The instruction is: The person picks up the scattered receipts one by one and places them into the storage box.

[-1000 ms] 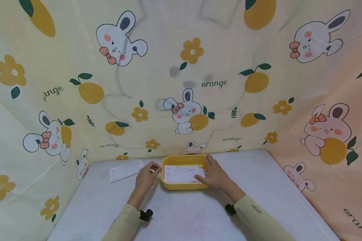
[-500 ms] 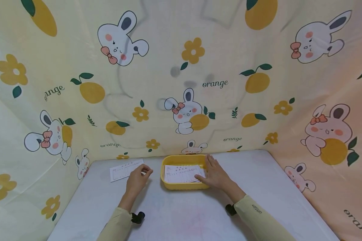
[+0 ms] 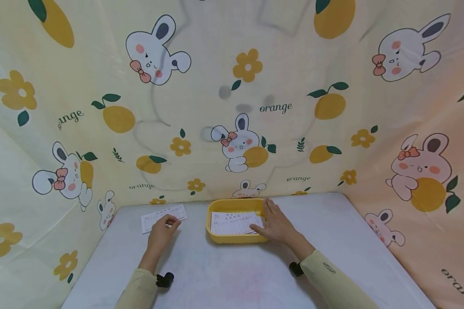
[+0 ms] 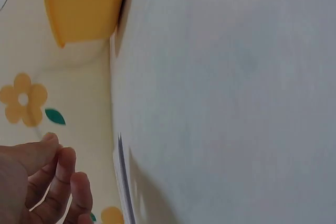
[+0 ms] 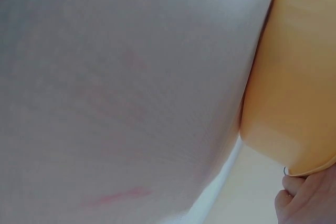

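My left hand (image 3: 160,234) is raised over the near edge of a stack of white printed paper slips (image 3: 151,221) on the left. Its fingers are loosely bent, the thumb (image 4: 39,153) close to the index fingertip, with nothing visible between them. In the left wrist view the stack (image 4: 124,182) appears edge-on beside the hand. My right hand (image 3: 277,226) rests on the right end of a yellow plastic basket (image 3: 236,239), fingers straight along the rim and thumb reaching inside over the papers. More printed slips (image 3: 232,223) lie in the basket, overlapping.
The white-covered table (image 3: 224,274) stands against a cream curtain (image 3: 216,171) printed with rabbits, flowers and oranges, which also rises on both sides. Black wrist cameras (image 3: 165,280) sit at both sleeve cuffs.
My left hand has moved left from the basket's left rim to above the near edge of the paper stack. The right hand and the basket have stayed in place.
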Tool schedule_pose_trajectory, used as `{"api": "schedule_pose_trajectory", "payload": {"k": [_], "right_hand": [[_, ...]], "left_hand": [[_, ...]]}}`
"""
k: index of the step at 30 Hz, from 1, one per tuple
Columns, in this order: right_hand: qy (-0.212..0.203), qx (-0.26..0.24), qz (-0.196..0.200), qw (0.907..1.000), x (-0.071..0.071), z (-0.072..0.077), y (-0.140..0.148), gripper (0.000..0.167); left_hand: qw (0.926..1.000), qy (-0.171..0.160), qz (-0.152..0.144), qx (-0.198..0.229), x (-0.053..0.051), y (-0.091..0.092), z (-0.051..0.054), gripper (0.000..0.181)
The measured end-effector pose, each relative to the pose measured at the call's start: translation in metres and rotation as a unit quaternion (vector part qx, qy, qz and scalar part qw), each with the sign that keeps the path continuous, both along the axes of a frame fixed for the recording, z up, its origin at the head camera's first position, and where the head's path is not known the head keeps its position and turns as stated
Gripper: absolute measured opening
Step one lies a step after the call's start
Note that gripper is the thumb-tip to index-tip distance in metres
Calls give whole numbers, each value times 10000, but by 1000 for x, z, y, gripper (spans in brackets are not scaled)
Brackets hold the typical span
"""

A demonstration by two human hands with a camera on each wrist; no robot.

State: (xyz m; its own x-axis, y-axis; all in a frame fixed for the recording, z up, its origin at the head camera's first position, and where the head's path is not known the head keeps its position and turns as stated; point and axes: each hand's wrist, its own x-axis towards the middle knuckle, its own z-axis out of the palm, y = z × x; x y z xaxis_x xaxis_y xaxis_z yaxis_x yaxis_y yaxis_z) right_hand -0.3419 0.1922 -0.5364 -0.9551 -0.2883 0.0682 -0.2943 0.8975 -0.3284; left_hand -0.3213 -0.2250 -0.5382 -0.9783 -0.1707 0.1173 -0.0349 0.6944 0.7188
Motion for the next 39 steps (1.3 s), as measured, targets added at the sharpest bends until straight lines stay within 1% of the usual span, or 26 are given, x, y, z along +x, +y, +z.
{"api": "schedule_pose_trajectory", "payload": {"k": [4, 13, 18, 22, 25, 29, 36, 39], "right_hand": [[-1, 31, 2, 10000, 0, -1, 1, 121], [33, -63, -24, 10000, 0, -2, 1, 121], [63, -33, -14, 10000, -1, -3, 1, 121], [86, -30, -15, 10000, -2, -4, 1, 121], [105, -47, -1, 9999, -2, -5, 1, 121], [89, -34, 0, 10000, -1, -3, 1, 121], [37, -7, -49, 10000, 0, -1, 0, 121], [3, 19, -47, 10000, 0, 0, 0, 121]], "left_hand": [[10000, -53, 59, 1, 0, -11, 0, 18], [9991, -196, 277, -244, -1, -38, -2, 20], [9984, -267, 388, -324, -5, -48, -5, 22], [9975, -412, 470, -345, -8, -53, -7, 22], [9964, -543, 576, -307, -10, -59, -10, 22], [9951, -639, 700, -274, -14, -67, -13, 22], [9945, -531, 877, -222, -17, -81, -12, 23], [9932, -612, 981, -149, -18, -87, -12, 24]]}}
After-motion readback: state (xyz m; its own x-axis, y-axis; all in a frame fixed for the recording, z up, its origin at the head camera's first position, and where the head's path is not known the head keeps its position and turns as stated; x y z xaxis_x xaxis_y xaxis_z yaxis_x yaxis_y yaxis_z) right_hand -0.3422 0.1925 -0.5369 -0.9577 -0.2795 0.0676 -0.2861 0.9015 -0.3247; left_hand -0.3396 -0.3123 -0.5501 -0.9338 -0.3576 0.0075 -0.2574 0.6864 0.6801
